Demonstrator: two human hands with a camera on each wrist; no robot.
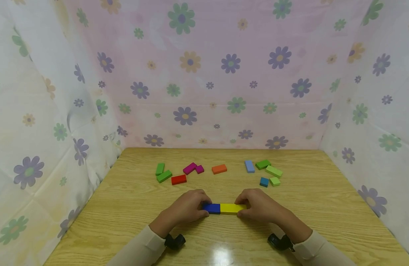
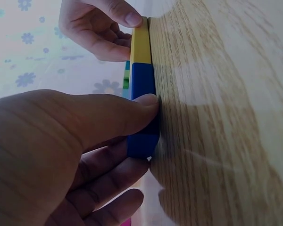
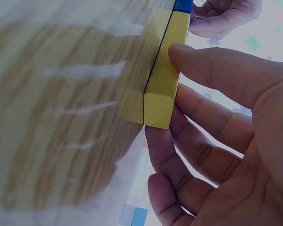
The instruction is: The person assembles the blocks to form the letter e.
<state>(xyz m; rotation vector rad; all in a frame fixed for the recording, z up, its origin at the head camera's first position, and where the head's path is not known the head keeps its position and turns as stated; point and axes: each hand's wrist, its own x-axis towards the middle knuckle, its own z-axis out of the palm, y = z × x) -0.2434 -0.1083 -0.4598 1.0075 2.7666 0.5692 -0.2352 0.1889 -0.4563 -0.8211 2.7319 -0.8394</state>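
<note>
A dark blue block (image 1: 212,208) and a yellow block (image 1: 228,208) lie end to end in one line on the wooden table, their short faces meeting. My left hand (image 1: 192,207) pinches the blue block near its outer end, thumb on the near side and fingers on the far side. The left wrist view shows that thumb (image 2: 127,113) pressed on the blue side face. On the other end, my right hand (image 1: 259,206) pinches the yellow block the same way; its thumb (image 3: 207,66) lies along the near face in the right wrist view.
Behind the hands, at left, lie green blocks (image 1: 164,176), a red block (image 1: 179,180) and magenta blocks (image 1: 189,168). An orange block (image 1: 219,169) lies mid-table. Farther right are a light blue block (image 1: 249,166), several green ones (image 1: 274,171) and a small blue block (image 1: 264,181). Flowered cloth surrounds the table.
</note>
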